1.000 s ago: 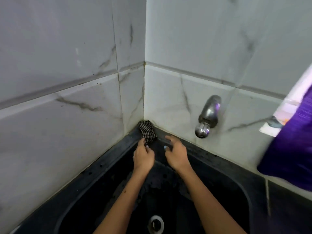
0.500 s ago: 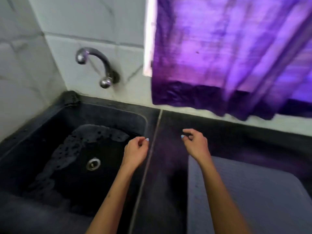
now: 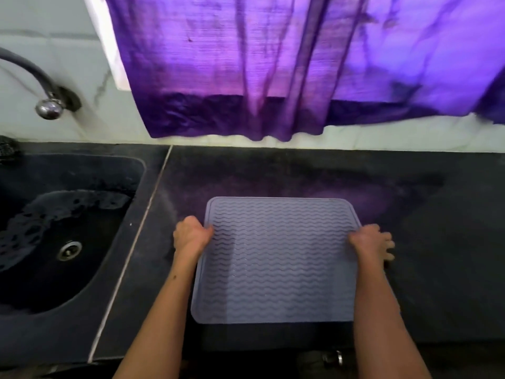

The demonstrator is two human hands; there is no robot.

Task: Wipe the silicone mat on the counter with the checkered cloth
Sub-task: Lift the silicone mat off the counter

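The silicone mat (image 3: pixel 278 258) lies flat on the dark desk (image 3: pixel 437 242), right of the sink (image 3: pixel 68 242). The left hand (image 3: pixel 191 236) pinches its left edge, and the right hand (image 3: pixel 373 244) grips its right edge. The near edge overhangs; a tug could slide it off. The checkered cloth (image 3: pixel 6 153) sits far left, out of reach.

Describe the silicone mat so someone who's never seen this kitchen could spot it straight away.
Start at the purple curtain, then drop to the dark counter right of the sink. The silicone mat is the pale grey-blue, round-cornered square there, ribbed with wavy lines.
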